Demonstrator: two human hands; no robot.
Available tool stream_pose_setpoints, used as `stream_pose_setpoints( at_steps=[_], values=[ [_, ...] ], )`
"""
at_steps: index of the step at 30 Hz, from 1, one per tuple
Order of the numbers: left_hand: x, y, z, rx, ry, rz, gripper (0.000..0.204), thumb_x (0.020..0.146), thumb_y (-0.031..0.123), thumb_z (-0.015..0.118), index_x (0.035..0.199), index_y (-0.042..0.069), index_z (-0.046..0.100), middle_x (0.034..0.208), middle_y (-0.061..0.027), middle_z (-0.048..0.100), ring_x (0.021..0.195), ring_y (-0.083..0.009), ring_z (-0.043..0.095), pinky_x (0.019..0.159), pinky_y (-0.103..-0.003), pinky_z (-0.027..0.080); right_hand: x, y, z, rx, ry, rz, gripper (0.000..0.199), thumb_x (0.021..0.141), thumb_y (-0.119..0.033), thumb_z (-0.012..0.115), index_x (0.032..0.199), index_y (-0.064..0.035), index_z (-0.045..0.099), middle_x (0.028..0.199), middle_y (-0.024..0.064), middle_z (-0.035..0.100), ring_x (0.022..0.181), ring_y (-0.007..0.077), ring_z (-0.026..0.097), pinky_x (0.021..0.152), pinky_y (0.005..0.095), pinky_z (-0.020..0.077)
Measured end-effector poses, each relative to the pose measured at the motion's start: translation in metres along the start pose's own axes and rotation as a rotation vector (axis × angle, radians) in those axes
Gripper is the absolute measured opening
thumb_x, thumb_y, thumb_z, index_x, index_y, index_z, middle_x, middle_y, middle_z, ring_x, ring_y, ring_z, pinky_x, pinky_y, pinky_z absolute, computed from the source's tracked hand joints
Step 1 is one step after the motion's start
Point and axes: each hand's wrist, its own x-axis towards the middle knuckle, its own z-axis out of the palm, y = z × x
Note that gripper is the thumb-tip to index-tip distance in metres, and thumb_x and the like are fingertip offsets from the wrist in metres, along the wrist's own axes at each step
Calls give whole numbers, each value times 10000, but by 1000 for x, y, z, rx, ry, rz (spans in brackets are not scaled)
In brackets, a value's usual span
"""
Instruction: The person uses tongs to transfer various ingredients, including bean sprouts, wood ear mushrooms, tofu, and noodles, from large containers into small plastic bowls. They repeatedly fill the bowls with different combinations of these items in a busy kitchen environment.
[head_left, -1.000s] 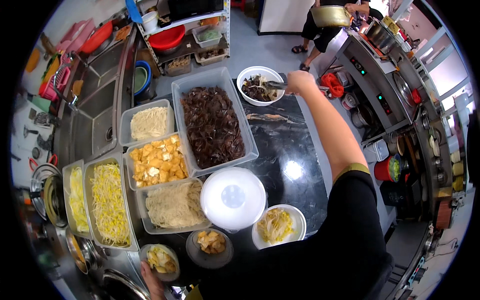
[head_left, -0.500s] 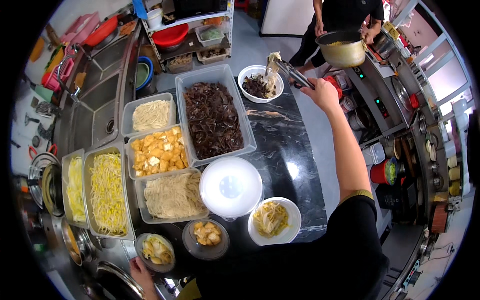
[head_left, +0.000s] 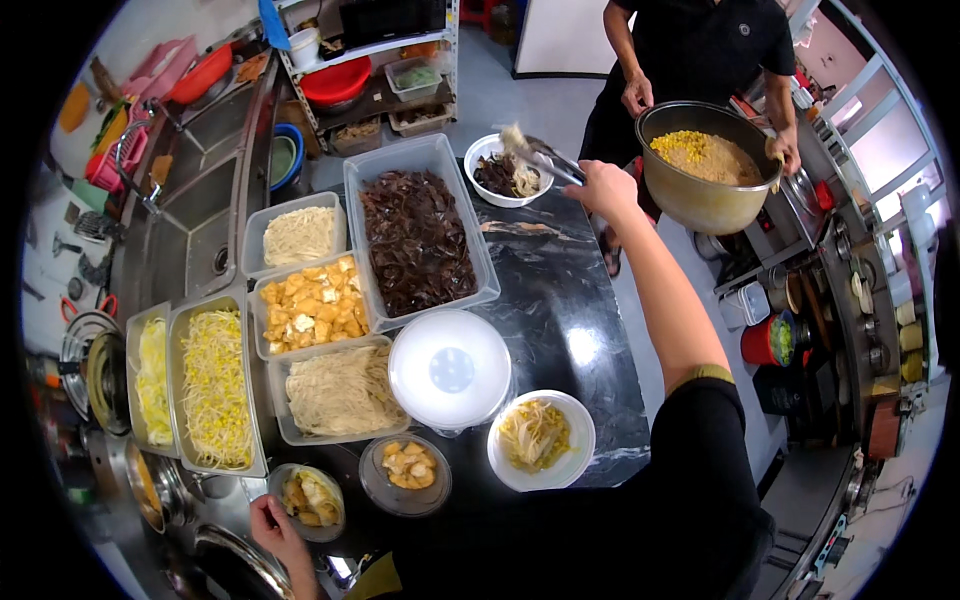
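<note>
My right hand (head_left: 607,192) grips metal tongs (head_left: 550,160) over the far end of the counter. A pale clump of strands (head_left: 514,138) is in the tongs' tips, smeared by motion. Below it stands a white bowl (head_left: 508,199) with dark wood ear and pale strands. At the lower left, my left hand (head_left: 276,530) is curled beside a round clear bowl (head_left: 338,521) of fried tofu and cabbage; what its fingers hold, if anything, is hidden. Near it are a clear bowl of tofu pieces (head_left: 411,466) and a white bowl of bean sprouts (head_left: 541,440).
Tubs of wood ear (head_left: 416,235), tofu chunks (head_left: 315,305), pale strands (head_left: 299,238), noodles (head_left: 340,390) and bean sprouts (head_left: 219,390) crowd the counter. White lids (head_left: 449,368) lie stacked beside them. Across the counter, a co-worker holds a large pot (head_left: 708,170) with corn in it.
My right hand and the tongs have moved left, lifting the clump away from the bowl's contents. The co-worker's pot has come nearer and its inside shows. My left hand has shifted slightly up.
</note>
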Motion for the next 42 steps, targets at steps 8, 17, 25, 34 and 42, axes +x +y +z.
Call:
stream_pose_setpoints(
  at_steps=[8, 17, 25, 34, 42],
  values=[
    [-5, 5, 6, 37, -11, -21, 212, 995, 154, 547, 894, -31, 574, 770, -62, 552, 699, -140, 480, 637, -282, 421, 36, -12, -26, -275, -121, -134, 462, 707, -423, 788, 980, -60, 704, 956, 140, 717, 881, 286, 706, 754, 397, 562],
    [-10, 12, 8, 90, -53, -85, 163, 978, 123, 544, 903, -20, 571, 787, -73, 568, 711, -148, 492, 638, -281, 421, 77, -26, 1, 76, -540, 171, 364, 740, -379, 788, 897, -55, 729, 766, 76, 716, 651, 211, 698, 665, 320, 561],
    [3, 5, 23, -29, -12, -12, 152, 977, 106, 541, 893, -19, 558, 808, -55, 562, 732, -142, 491, 672, -268, 423, 52, -3, -41, 95, -202, -9, 292, 758, -356, 749, 786, -66, 721, 667, 32, 690, 577, 159, 677, 596, 327, 541],
    [63, 95, 71, -680, -266, -162, 109, 990, 120, 521, 978, 27, 576, 816, -28, 545, 728, -107, 517, 638, -236, 429, -4, 21, -97, 506, -208, -78, 312, 814, -328, 727, 886, -25, 708, 699, 31, 667, 518, 117, 591, 513, 269, 469],
    [87, 243, 138, -1584, -854, -557, 560, 1043, 433, 359, 1330, -43, 429, 1321, -246, 504, 1242, -363, 509, 1089, -478, 394, -136, -5, -197, 938, -236, -277, 474, 833, -310, 766, 1154, 21, 656, 798, 6, 657, 644, 43, 536, 563, 206, 442]
  ],
)
